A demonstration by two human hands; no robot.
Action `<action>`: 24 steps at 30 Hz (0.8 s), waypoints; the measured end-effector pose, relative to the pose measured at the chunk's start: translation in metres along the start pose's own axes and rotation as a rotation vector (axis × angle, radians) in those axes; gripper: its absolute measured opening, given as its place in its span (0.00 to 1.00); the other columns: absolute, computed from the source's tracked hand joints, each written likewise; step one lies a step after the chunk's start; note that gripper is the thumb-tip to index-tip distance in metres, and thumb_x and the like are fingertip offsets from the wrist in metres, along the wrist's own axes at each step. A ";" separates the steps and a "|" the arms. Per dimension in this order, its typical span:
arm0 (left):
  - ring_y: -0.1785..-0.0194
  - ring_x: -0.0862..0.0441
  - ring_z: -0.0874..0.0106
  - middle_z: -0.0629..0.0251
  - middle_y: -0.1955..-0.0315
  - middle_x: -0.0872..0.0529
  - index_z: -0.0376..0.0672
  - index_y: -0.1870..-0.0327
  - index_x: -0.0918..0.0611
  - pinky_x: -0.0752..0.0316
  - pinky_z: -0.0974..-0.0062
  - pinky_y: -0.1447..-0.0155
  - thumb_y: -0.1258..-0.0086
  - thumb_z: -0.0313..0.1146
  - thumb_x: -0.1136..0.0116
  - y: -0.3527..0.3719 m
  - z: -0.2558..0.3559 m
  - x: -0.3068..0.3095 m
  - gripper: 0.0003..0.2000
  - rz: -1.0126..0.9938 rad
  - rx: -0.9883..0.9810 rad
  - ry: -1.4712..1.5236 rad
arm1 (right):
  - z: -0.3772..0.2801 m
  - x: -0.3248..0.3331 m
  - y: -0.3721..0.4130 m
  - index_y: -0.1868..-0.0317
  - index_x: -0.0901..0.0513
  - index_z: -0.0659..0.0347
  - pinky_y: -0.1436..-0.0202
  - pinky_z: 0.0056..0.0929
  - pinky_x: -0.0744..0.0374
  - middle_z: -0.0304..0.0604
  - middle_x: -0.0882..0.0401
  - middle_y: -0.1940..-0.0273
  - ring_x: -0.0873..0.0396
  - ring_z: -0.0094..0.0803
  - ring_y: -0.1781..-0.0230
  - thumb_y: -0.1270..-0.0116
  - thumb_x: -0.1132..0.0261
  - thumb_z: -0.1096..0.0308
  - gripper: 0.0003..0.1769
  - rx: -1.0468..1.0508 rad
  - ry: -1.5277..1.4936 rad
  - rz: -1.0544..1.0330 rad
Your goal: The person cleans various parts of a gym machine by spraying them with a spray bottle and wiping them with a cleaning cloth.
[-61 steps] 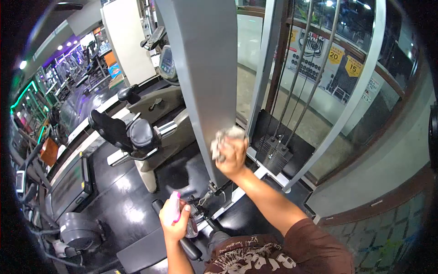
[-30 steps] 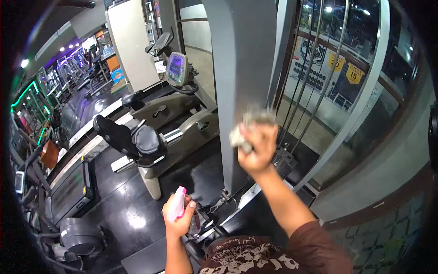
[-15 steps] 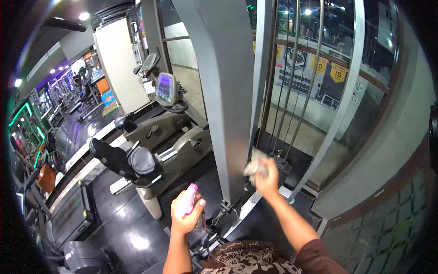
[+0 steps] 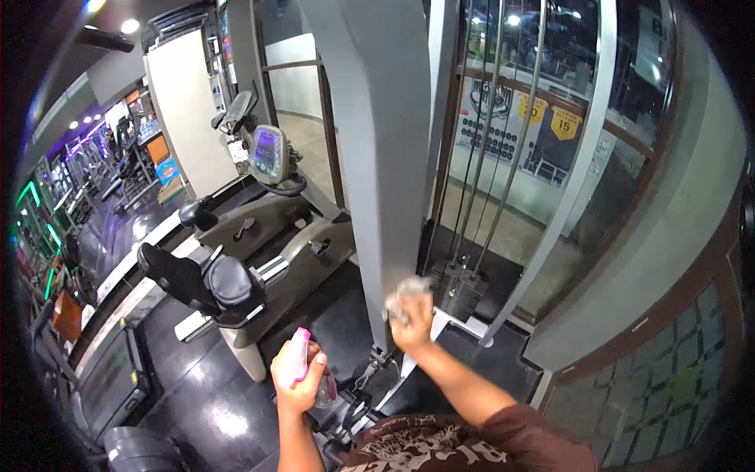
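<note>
Right fingers (image 4: pixel 425 305) bunched the blurred cloth (image 4: pixel 408 288), left fingers (image 4: pixel 317 363) gripped the bottle (image 4: pixel 297 359), and wiping the post (image 4: pixel 392 157) seemed in hand, calling next for steady pressure.

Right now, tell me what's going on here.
A person has the right fingers around a crumpled cloth, at the lower part of a grey upright; blur hides whether it touches. The left fingers hold a pink-topped spray bottle, clear of the upright. An exercise bike stands farther left.
</note>
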State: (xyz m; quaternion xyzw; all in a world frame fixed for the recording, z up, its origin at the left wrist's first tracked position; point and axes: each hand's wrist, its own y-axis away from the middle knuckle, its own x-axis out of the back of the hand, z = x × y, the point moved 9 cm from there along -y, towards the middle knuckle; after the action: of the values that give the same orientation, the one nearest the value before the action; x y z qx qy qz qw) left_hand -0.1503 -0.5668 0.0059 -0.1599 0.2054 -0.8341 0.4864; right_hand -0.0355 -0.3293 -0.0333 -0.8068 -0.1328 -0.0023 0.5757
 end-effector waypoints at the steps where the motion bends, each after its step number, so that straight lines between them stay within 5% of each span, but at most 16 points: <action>1: 0.70 0.18 0.75 0.63 0.71 0.16 0.31 0.57 0.19 0.22 0.75 0.62 0.37 0.23 0.34 -0.001 0.004 0.004 0.10 0.016 -0.034 -0.011 | 0.021 -0.010 0.054 0.48 0.17 0.59 0.46 0.48 0.22 0.52 0.24 0.48 0.21 0.51 0.53 0.49 0.28 0.79 0.24 -0.130 -0.014 -0.080; 4: 0.69 0.17 0.73 0.62 0.71 0.16 0.31 0.58 0.19 0.22 0.74 0.62 0.38 0.24 0.34 -0.001 0.000 0.001 0.10 0.025 0.125 0.162 | 0.068 -0.020 0.176 0.44 0.18 0.62 0.44 0.45 0.23 0.56 0.27 0.50 0.24 0.57 0.48 0.40 0.34 0.74 0.21 -0.440 -0.037 -0.527; 7: 0.70 0.16 0.69 0.59 0.71 0.16 0.31 0.60 0.18 0.21 0.72 0.62 0.40 0.24 0.33 -0.013 0.030 0.000 0.10 -0.042 -0.129 -0.099 | 0.082 0.002 0.193 0.52 0.16 0.64 0.46 0.41 0.21 0.53 0.21 0.56 0.20 0.54 0.53 0.39 0.36 0.73 0.14 -0.629 -0.093 -0.571; 9: 0.71 0.16 0.64 0.57 0.73 0.15 0.32 0.64 0.18 0.22 0.71 0.63 0.42 0.24 0.34 -0.020 0.080 -0.006 0.08 -0.085 -0.389 -0.204 | 0.096 0.009 0.160 0.53 0.17 0.66 0.47 0.40 0.21 0.53 0.20 0.57 0.19 0.51 0.54 0.41 0.33 0.73 0.14 -0.548 -0.037 -0.565; 13: 0.74 0.18 0.65 0.59 0.76 0.17 0.33 0.67 0.19 0.24 0.73 0.68 0.44 0.22 0.33 -0.033 0.119 -0.007 0.06 -0.093 -0.504 -0.214 | 0.069 0.043 -0.021 0.58 0.19 0.67 0.51 0.36 0.20 0.51 0.21 0.60 0.18 0.42 0.57 0.47 0.32 0.78 0.14 -0.311 -0.104 -0.211; 17: 0.76 0.20 0.66 0.59 0.76 0.17 0.34 0.68 0.19 0.25 0.74 0.69 0.44 0.21 0.33 -0.044 0.130 -0.003 0.06 -0.081 -0.562 -0.151 | -0.038 0.079 -0.196 0.59 0.20 0.65 0.53 0.35 0.20 0.48 0.21 0.60 0.19 0.41 0.59 0.50 0.34 0.82 0.15 0.194 -0.052 -0.049; 21: 0.76 0.20 0.66 0.60 0.77 0.17 0.34 0.69 0.20 0.25 0.73 0.69 0.43 0.22 0.33 -0.058 0.134 0.001 0.06 -0.039 -0.522 -0.115 | -0.168 0.098 -0.304 0.57 0.17 0.62 0.54 0.39 0.19 0.49 0.20 0.57 0.19 0.44 0.58 0.54 0.28 0.81 0.20 0.654 -0.070 0.041; 24: 0.75 0.18 0.67 0.59 0.75 0.17 0.34 0.68 0.20 0.23 0.74 0.67 0.42 0.25 0.33 -0.060 0.118 0.006 0.07 -0.010 -0.414 -0.043 | -0.226 0.075 -0.341 0.55 0.14 0.57 0.51 0.40 0.23 0.43 0.21 0.56 0.22 0.45 0.55 0.57 0.27 0.79 0.24 0.841 0.208 0.027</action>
State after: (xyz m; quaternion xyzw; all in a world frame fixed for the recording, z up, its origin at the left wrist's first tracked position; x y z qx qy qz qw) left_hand -0.1428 -0.5680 0.1379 -0.2754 0.3613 -0.7728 0.4432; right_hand -0.0036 -0.4211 0.3709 -0.4992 -0.0531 -0.0218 0.8646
